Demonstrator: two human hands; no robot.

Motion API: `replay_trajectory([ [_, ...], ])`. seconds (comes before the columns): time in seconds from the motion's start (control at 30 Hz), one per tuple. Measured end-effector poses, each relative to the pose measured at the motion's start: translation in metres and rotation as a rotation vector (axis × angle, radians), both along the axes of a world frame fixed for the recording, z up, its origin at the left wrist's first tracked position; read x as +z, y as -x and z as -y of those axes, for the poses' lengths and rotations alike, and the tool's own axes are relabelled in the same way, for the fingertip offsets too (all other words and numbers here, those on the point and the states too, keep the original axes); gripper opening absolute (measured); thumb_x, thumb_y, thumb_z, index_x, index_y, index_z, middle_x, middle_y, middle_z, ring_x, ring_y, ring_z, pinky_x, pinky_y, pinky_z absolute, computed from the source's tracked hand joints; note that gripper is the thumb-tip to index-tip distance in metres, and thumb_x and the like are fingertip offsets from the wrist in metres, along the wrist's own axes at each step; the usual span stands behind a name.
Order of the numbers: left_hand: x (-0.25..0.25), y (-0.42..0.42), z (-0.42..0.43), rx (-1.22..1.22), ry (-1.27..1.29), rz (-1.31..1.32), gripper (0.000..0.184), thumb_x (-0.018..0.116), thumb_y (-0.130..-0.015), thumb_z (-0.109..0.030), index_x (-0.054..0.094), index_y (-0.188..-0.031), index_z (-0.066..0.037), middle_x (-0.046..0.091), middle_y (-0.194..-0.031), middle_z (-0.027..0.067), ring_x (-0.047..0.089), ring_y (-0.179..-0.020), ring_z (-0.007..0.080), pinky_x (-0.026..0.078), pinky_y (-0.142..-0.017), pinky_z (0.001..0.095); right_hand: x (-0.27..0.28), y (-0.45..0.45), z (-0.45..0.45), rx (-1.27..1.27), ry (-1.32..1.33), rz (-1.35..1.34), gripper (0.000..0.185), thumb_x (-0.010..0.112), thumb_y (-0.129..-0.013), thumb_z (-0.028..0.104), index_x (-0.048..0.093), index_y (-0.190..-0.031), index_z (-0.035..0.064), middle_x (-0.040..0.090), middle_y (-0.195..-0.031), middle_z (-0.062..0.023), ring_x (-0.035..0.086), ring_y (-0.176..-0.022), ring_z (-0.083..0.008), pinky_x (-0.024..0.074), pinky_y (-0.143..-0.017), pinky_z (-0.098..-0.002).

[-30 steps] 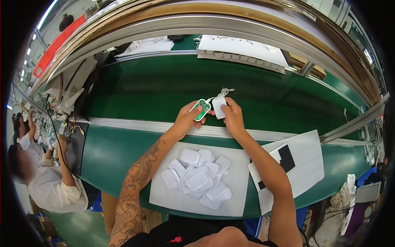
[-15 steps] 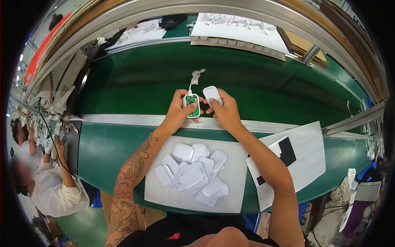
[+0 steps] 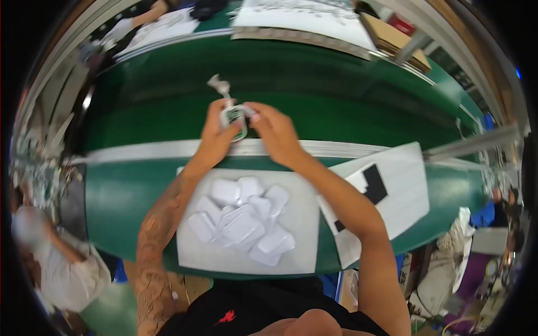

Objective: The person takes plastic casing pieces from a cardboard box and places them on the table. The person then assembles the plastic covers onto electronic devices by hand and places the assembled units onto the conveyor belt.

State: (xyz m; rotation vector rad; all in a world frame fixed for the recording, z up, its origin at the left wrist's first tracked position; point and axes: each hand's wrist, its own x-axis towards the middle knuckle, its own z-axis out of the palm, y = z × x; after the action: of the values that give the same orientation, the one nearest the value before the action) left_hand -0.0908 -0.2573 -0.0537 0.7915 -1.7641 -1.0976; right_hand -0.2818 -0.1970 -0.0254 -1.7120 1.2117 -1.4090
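Held in my left hand is a white-rimmed housing with a green circuit board inside, my thumb lying across it. A bundled white cable runs from its top end. My right hand pinches the white cover, turned nearly edge-on at the housing's right side; blur hides whether the two touch. Nearer my body, a loose pile of white covers lies on a white sheet.
A tilted white sheet with black pieces lies at the right. Behind the green belt stand a white tray and cardboard. A co-worker sits at left; another person's arm reaches in at top left.
The view has shifted and blurred. My right hand has brought the cover against or close beside the housing and turned it edge-on. Another person's arm has appeared at the top left.
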Motion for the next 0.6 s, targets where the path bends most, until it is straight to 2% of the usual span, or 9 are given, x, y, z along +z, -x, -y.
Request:
replay_trajectory([
  [0.03, 0.001, -0.001, 0.001, 0.004, -0.111, -0.032, 0.055, 0.069, -0.095, -0.01, 0.045, -0.144, -0.005, 0.054, -0.13, 0.0104, 0.058, -0.114, 0.0185, 0.049, -0.098, 0.0321, 0.0, 0.003, -0.001, -0.054, 0.053, -0.049, 0.035, 0.061, -0.105, 0.016, 0.063, -0.135, -0.0003, 0.068, -0.114, -0.0172, 0.071, -0.096, -0.0273, 0.0565, -0.087, -0.0378],
  [0.1, 0.021, 0.003, -0.012, 0.067, -0.419, -0.125, 0.058, 0.067, -0.095, -0.009, 0.042, -0.147, -0.012, 0.055, -0.129, 0.0104, 0.063, -0.109, 0.0194, 0.062, -0.082, 0.0343, 0.0, 0.0, -0.005, -0.023, -0.037, 0.065, 0.044, 0.072, -0.096, 0.011, 0.061, -0.138, 0.0023, 0.065, -0.126, -0.0151, 0.069, -0.106, -0.0271, 0.058, -0.091, -0.0364],
  [0.13, -0.002, -0.006, 0.003, 0.017, -0.415, -0.161, 0.058, 0.066, -0.096, -0.012, 0.041, -0.148, -0.014, 0.055, -0.13, 0.0102, 0.065, -0.106, 0.0196, 0.065, -0.073, 0.0332, -0.005, 0.003, -0.001, -0.086, 0.184, -0.108, 0.051, 0.078, -0.089, 0.004, 0.061, -0.136, 0.0032, 0.061, -0.129, -0.0156, 0.068, -0.108, -0.0289, 0.0598, -0.089, -0.0382],
  [0.17, -0.002, -0.008, 0.004, 0.025, -0.442, -0.174, 0.057, 0.066, -0.097, -0.014, 0.042, -0.148, -0.013, 0.056, -0.13, 0.0099, 0.066, -0.106, 0.0204, 0.066, -0.074, 0.0347, -0.006, 0.001, -0.002, -0.046, 0.132, -0.022, 0.052, 0.077, -0.088, 0.004, 0.06, -0.137, 0.0038, 0.06, -0.13, -0.0169, 0.065, -0.114, -0.0333, 0.0577, -0.093, -0.0394],
  [0.2, -0.002, -0.009, 0.006, 0.044, -0.463, -0.159, 0.054, 0.066, -0.097, -0.014, 0.044, -0.146, -0.013, 0.057, -0.128, 0.0092, 0.066, -0.103, 0.0183, 0.063, -0.071, 0.0308, -0.005, 0.001, -0.003, -0.074, 0.183, -0.072, 0.053, 0.076, -0.088, 0.001, 0.059, -0.138, 0.0037, 0.059, -0.131, -0.0177, 0.063, -0.117, -0.0353, 0.0558, -0.096, -0.0407],
  [0.23, -0.026, -0.014, 0.019, 0.009, -0.39, -0.186, 0.051, 0.066, -0.097, -0.015, 0.046, -0.144, -0.011, 0.058, -0.125, 0.0078, 0.065, -0.099, 0.0152, 0.058, -0.067, 0.0256, -0.002, 0.002, -0.004, -0.087, 0.236, -0.128, 0.054, 0.074, -0.087, -0.001, 0.058, -0.138, 0.0036, 0.058, -0.132, -0.0185, 0.062, -0.12, -0.0373, 0.0539, -0.099, -0.042],
  [0.3, -0.02, -0.01, 0.018, -0.005, -0.377, -0.186, 0.047, 0.066, -0.098, -0.017, 0.048, -0.141, -0.01, 0.06, -0.122, 0.0057, 0.064, -0.096, 0.0127, 0.053, -0.063, 0.0226, 0.005, 0.002, -0.008, 0.006, 0.168, -0.09, 0.054, 0.072, -0.088, -0.003, 0.055, -0.14, 0.0018, 0.058, -0.132, -0.02, 0.058, -0.123, -0.0406, 0.0501, -0.103, -0.044],
  [0.47, -0.006, -0.005, 0.018, -0.021, -0.455, -0.166, 0.041, 0.063, -0.101, -0.016, 0.05, -0.138, -0.008, 0.063, -0.117, 0.0031, 0.064, -0.088, 0.0082, 0.053, -0.062, 0.0211, 0.002, 0.003, -0.009, 0.006, 0.152, -0.104, 0.055, 0.069, -0.09, 0.0, 0.051, -0.142, 0.0002, 0.056, -0.136, -0.0211, 0.058, -0.124, -0.0413, 0.0496, -0.103, -0.0453],
  [0.6, 0.005, 0.001, 0.008, -0.053, -0.436, -0.153, 0.042, 0.064, -0.1, -0.02, 0.051, -0.139, -0.009, 0.065, -0.117, 0.0024, 0.064, -0.087, 0.0073, 0.052, -0.062, 0.0202, 0.001, 0.007, -0.007, -0.045, 0.249, -0.177, 0.053, 0.07, -0.092, 0.002, 0.051, -0.141, 0.0017, 0.057, -0.136, -0.0198, 0.058, -0.124, -0.0415, 0.0496, -0.101, -0.0475],
])
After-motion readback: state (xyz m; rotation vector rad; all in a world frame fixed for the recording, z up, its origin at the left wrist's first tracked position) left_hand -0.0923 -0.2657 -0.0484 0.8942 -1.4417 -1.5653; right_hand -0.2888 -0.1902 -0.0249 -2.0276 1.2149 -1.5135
